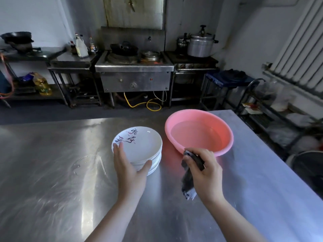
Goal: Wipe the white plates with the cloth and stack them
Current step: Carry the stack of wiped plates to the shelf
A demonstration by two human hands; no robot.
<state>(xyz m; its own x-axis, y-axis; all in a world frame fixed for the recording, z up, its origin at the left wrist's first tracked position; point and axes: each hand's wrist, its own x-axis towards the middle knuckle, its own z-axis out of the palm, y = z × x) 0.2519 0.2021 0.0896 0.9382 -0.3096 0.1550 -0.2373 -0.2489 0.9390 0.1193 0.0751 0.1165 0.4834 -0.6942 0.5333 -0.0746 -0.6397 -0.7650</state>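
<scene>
A stack of white plates [139, 151] stands on the steel table [52, 172], near its middle, with the top plate face up and bearing black brushed characters and pink marks. The left hand [129, 168] rests against the near-left side of the stack, fingers straight along the rim and thumb spread toward the near edge; it grasps nothing. The right hand [206, 173] is clenched around a dark cloth [189, 175], which is bunched at the fingers and hangs down toward the table below the hand. This hand is held to the right of the stack, apart from it, and just in front of a pink basin [199, 131]. The basin sits on the table just beside the plates, on their right, and holds clear water. A wet smear [82, 163] shows on the table to the left of the stack. Across the floor stand a steel stove [134, 70] with a dark wok [124, 48] on it, a metal pot [201, 44] on the unit to its right, and bottles [81, 47] on the counter to its left.
</scene>
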